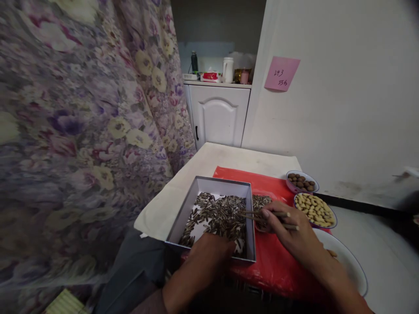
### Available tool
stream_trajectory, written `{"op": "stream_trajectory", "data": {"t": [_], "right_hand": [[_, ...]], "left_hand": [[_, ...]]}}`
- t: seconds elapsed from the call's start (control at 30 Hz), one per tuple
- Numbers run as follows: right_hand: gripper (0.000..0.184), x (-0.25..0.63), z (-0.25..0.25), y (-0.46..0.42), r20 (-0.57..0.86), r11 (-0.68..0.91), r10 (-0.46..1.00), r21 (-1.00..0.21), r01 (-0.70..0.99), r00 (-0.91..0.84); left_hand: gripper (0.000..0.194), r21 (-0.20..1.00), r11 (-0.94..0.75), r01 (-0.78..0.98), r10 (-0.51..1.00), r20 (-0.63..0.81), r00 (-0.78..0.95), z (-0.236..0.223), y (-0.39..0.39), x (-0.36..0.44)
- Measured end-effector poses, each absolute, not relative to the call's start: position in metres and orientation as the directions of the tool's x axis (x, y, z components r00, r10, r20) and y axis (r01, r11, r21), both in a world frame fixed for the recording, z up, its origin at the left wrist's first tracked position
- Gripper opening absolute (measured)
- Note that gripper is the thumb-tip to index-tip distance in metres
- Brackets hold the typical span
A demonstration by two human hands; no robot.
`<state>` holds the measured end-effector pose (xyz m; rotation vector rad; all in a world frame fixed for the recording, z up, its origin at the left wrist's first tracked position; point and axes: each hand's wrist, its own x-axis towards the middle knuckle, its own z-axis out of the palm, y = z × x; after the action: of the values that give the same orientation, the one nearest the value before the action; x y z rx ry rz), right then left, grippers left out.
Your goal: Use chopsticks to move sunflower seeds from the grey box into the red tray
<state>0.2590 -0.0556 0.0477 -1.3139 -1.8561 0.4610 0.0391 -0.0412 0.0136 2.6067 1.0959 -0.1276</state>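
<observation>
A shallow grey box (253, 244) with a white inside holds many striped sunflower seeds (225, 211). My right hand (290, 229) is closed on a pair of wooden chopsticks (283, 214), whose tips reach over the box's right wall to the seeds. Across the box's front wall lies my left hand (212, 253), its back towards me and its fingers bent down among the seeds. Those fingertips are hidden, so what they hold is unclear. Just right of the box, partly behind my right hand, a dish holds more sunflower seeds (261, 200).
Red plastic sheeting (235, 173) covers part of the cream-topped table (183, 187). Along the right edge stand a bowl of brown nuts (301, 182), a bowl of peanuts (314, 210) and a larger white bowl (352, 261). A floral curtain (98, 131) hangs at the left.
</observation>
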Motion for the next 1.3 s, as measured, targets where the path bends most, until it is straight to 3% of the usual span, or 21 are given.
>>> {"op": "stream_trajectory", "data": {"t": [0.1, 0.17, 0.53, 0.97, 1.3], "right_hand": [[0.026, 0.254, 0.035, -0.046, 0.375, 0.386, 0.914, -0.689, 0.613, -0.154], [0.027, 0.252, 0.029, -0.043, 0.363, 0.381, 0.918, -0.695, 0.609, -0.16], [0.024, 0.247, 0.021, -0.041, 0.355, 0.379, 0.92, -0.707, 0.597, -0.164], [0.026, 0.263, 0.039, -0.049, 0.358, 0.35, 0.927, -0.722, 0.597, -0.112], [0.024, 0.249, 0.02, -0.04, 0.369, 0.392, 0.914, -0.696, 0.601, -0.169]], "left_hand": [[0.017, 0.116, -0.656, 0.746, 0.709, -0.242, 0.662, 0.019, -0.042, 0.042], [0.017, 0.094, -0.664, 0.742, 0.708, -0.239, 0.664, 0.022, -0.042, 0.043], [0.018, 0.142, -0.664, 0.734, 0.718, -0.149, 0.679, 0.016, -0.042, 0.042], [0.023, 0.152, -0.659, 0.737, 0.703, -0.225, 0.675, 0.016, -0.042, 0.04], [0.02, 0.085, -0.668, 0.739, 0.703, -0.251, 0.665, 0.019, -0.041, 0.042]]}}
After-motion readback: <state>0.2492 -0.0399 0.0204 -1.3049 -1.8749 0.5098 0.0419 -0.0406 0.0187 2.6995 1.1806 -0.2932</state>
